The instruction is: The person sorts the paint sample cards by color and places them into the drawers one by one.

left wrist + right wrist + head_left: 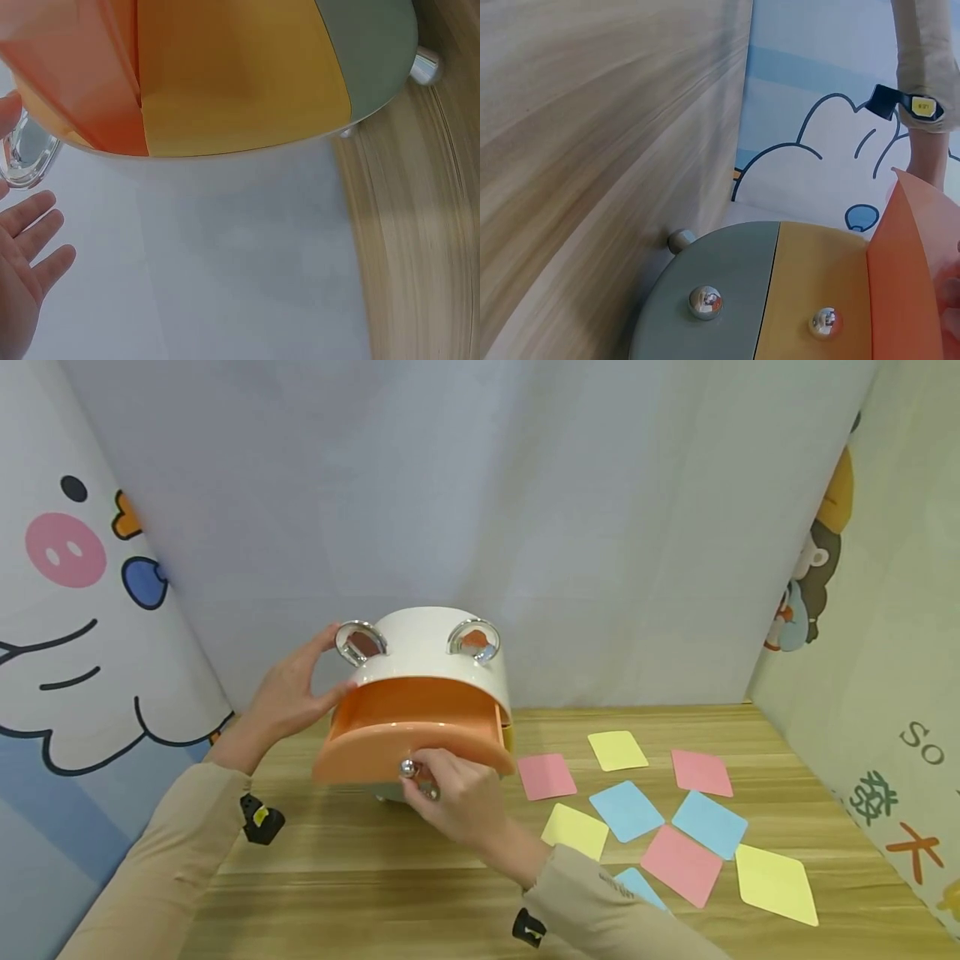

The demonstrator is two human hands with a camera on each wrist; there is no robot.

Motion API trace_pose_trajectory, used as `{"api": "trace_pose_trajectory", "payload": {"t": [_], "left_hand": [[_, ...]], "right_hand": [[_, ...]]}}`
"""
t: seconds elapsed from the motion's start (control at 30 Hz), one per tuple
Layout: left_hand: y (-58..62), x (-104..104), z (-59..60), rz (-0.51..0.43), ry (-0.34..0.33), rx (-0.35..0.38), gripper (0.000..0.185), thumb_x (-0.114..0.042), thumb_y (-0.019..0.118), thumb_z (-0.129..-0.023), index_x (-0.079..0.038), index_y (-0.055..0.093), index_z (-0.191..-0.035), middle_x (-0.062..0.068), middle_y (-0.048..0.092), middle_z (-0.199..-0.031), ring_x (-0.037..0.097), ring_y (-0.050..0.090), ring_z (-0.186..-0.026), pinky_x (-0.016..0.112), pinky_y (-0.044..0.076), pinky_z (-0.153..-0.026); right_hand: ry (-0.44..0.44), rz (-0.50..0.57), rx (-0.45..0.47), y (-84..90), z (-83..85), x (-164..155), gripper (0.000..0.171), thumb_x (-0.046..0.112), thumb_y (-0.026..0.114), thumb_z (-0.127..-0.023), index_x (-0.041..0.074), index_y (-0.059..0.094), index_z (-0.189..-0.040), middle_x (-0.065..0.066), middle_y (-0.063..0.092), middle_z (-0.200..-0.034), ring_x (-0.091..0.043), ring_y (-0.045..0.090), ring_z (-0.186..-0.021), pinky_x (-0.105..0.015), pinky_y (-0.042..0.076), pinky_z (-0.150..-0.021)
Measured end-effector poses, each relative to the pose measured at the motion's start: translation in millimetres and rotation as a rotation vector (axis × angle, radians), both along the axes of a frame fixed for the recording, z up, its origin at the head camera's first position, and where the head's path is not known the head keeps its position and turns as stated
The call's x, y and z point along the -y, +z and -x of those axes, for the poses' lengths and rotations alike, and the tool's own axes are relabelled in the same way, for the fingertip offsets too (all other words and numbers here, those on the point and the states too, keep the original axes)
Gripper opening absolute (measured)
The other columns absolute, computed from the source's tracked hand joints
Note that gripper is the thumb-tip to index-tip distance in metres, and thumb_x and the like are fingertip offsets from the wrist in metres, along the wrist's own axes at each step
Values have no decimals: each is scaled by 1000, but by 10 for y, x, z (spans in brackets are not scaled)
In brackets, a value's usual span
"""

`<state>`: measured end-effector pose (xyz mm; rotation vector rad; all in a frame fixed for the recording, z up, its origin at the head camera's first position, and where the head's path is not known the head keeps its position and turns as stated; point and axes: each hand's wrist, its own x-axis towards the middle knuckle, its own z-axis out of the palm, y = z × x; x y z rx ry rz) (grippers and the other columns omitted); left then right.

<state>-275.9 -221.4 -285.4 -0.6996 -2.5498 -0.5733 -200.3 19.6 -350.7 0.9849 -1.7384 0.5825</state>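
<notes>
A white rounded chest (pixel 420 639) with two chrome ring-shaped ears stands on the wooden table. Its orange top drawer (pixel 337 760) is pulled out, showing a bare orange interior. My right hand (pixel 465 797) pinches the silver knob (pixel 407 768) on the drawer front. At the chest's upper left, my left hand (pixel 285 697) steadies it, thumb by the front edge and fingers spread near the left ring (pixel 360 643). Below the orange drawer, the yellow drawer (pixel 821 277) and green drawer (pixel 724 262) are closed, each with a round silver knob.
Several pink, yellow and blue paper squares, such as a blue one (pixel 626 811), lie on the table (pixel 337 893) to the right. A pale curtain (pixel 600 527) hangs behind. Cartoon-printed panels stand at left (pixel 75 652) and right (pixel 862 710).
</notes>
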Motion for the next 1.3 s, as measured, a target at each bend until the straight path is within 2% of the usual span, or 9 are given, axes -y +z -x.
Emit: {"api": "trace_pose_trajectory", "payload": {"t": [0.2, 0.5, 0.73, 0.87, 1.0, 1.17, 1.3], "left_hand": [[-10, 7, -2, -2, 0, -1, 76, -37, 59, -86, -4, 21, -144, 22, 40, -136, 41, 36, -124, 57, 30, -97], [-16, 7, -7, -3, 6, -4, 77, -38, 59, -86, -5, 21, -145, 23, 40, -135, 41, 36, -124, 57, 30, -97], [-22, -1, 5, -6, 3, -9, 76, -37, 60, -86, -5, 22, -144, 23, 41, -135, 41, 36, -123, 57, 30, -97], [-18, 0, -3, -4, 8, 1, 77, -36, 60, -86, -5, 21, -144, 23, 40, -135, 41, 36, -123, 57, 30, -97], [-15, 3, -8, -1, 15, 18, 77, -35, 60, -86, -6, 19, -145, 23, 39, -135, 42, 35, -124, 58, 29, -97], [-13, 1, -4, 2, 16, 22, 77, -35, 60, -86, -6, 19, -145, 23, 39, -136, 41, 35, -124, 58, 29, -97], [-10, 3, -9, 2, 17, 23, 77, -35, 60, -86, -6, 20, -145, 22, 39, -136, 41, 35, -124, 58, 29, -97]], "right_hand": [[-7, -8, -7, -17, -78, -2, 23, 12, 74, -67, 7, 62, -87, 4, 63, -70, 0, 56, -53, -5, 39, -48], [3, -15, 4, -58, -91, -6, 22, 12, 74, -70, 6, 62, -88, 4, 63, -71, -1, 56, -55, -5, 41, -50], [55, 10, 26, -49, -90, -25, 21, 12, 72, -71, 6, 62, -89, 3, 64, -73, -2, 59, -58, -5, 43, -55], [88, 36, 56, 2, -114, -91, 25, 15, 74, -69, 6, 62, -89, 3, 63, -68, -2, 58, -55, -6, 43, -55], [118, 55, 103, 56, -146, -234, 26, 18, 74, -69, 5, 62, -88, 2, 60, -64, -4, 54, -52, -8, 43, -53], [200, 69, 140, 47, -140, -571, 25, 24, 65, -81, 0, 63, -87, -2, 61, -63, -8, 54, -51, -10, 43, -50], [207, 86, 196, -14, -126, -931, 33, 32, 61, -84, -1, 64, -89, -3, 61, -65, -10, 56, -53, -13, 46, -48]]}}
